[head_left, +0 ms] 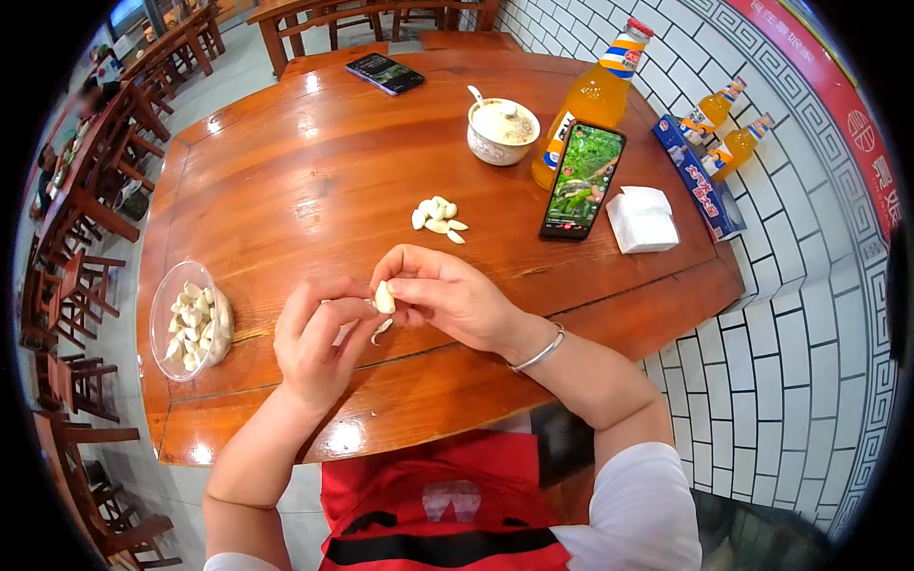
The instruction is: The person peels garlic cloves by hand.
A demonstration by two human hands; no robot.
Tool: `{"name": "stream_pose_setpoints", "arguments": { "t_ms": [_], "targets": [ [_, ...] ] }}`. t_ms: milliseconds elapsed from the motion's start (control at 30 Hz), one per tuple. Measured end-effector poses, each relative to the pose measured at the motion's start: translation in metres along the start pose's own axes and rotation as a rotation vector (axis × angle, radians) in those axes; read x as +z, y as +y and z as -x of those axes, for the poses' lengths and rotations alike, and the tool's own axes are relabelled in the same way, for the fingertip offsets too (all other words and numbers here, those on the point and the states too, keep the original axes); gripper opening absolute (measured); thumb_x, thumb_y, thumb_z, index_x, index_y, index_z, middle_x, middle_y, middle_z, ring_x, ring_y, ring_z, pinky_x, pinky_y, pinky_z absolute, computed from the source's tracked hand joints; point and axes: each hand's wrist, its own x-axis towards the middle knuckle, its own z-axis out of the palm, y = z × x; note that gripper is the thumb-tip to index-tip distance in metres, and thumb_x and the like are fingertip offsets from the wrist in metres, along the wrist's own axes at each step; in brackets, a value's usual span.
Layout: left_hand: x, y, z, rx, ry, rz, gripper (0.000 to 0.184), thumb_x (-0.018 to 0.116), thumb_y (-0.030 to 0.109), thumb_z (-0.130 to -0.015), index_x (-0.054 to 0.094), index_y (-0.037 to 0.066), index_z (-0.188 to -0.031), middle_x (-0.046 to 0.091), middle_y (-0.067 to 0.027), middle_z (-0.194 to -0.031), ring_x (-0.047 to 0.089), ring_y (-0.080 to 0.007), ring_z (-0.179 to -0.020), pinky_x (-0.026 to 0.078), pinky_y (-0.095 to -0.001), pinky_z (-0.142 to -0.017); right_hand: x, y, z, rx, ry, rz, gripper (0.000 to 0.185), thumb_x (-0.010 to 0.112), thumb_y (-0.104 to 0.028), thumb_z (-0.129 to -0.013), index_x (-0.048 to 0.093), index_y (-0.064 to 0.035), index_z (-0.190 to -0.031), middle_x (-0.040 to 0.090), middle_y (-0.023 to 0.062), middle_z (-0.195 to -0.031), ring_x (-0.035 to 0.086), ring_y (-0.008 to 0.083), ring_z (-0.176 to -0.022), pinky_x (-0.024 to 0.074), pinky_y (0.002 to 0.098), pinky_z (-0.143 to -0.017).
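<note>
Between my two hands, above the front of the wooden table (pixel 267 190), is a pale garlic clove (pixel 385 298). My right hand (pixel 457 297) pinches it between thumb and fingers. On the clove's left side my left hand (pixel 322 333) is closed, its fingertips on a thin bit of garlic skin (pixel 383 329) that hangs below the clove. Smooth, peeled-looking garlic cloves (pixel 438 217) lie in a small pile beyond my hands. To the left, a clear plastic bowl (pixel 162 354) holds many more cloves.
A phone (pixel 583 181) stands propped against a large orange soda bottle (pixel 602 92). Near them are a lidded sugar-type bowl (pixel 501 143) with a spoon and a stack of napkins (pixel 644 219). Another phone (pixel 384 72) lies farther back. A tiled wall (pixel 709 371) borders the right.
</note>
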Motion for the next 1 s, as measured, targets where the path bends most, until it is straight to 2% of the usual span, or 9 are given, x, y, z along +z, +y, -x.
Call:
{"name": "stream_pose_setpoints", "arguments": {
  "t_ms": [367,467,600,1000],
  "targets": [
    [0.0017,0.0005,0.0016,-0.017,-0.001,0.029,0.034,0.082,-0.005,-0.068,0.062,0.001,-0.094,0.066,-0.014,-0.094,0.065,-0.0272,-0.086,0.053,-0.0342,-0.073,-0.0024,0.0033,-0.0007,0.002,-0.006,0.024,0.016,0.055,-0.016,-0.102,0.056,-0.0054,-0.114,0.06,-0.0004,-0.095,0.054,0.0058,-0.081,0.0434,0.0201,-0.07],
    [0.0032,0.0007,-0.0018,0.017,0.028,-0.024,0.033,0.084,-0.002,-0.066,0.065,0.003,-0.092,0.065,-0.0114,-0.093,0.065,-0.0265,-0.081,0.052,-0.0343,-0.066,-0.0001,0.0021,-0.0004,-0.049,0.01,0.077,0.016,0.056,-0.016,-0.101,0.056,-0.0054,-0.114,0.06,-0.0007,-0.095,0.055,0.0057,-0.084,0.0444,0.021,-0.073],
    [0.0032,0.0005,-0.0031,0.075,0.021,-0.053,0.033,0.084,-0.001,-0.066,0.065,0.004,-0.092,0.065,-0.0105,-0.093,0.064,-0.0263,-0.08,0.051,-0.0346,-0.066,0.0049,0.0013,-0.0013,-0.081,0.037,0.095,0.017,0.058,-0.018,-0.101,0.057,-0.0052,-0.112,0.061,-0.0009,-0.094,0.056,0.0057,-0.089,0.0452,0.0226,-0.077],
    [0.0046,-0.0002,-0.0018,0.151,0.008,-0.082,0.034,0.083,-0.001,-0.065,0.065,0.005,-0.093,0.065,-0.0092,-0.089,0.063,-0.0251,-0.076,0.049,-0.0342,-0.062,0.0046,-0.0021,0.0001,-0.069,0.033,0.138,0.016,0.062,-0.018,-0.099,0.058,-0.0049,-0.107,0.061,-0.0004,-0.094,0.057,0.0061,-0.086,0.0457,0.0217,-0.075]
  ]
}}
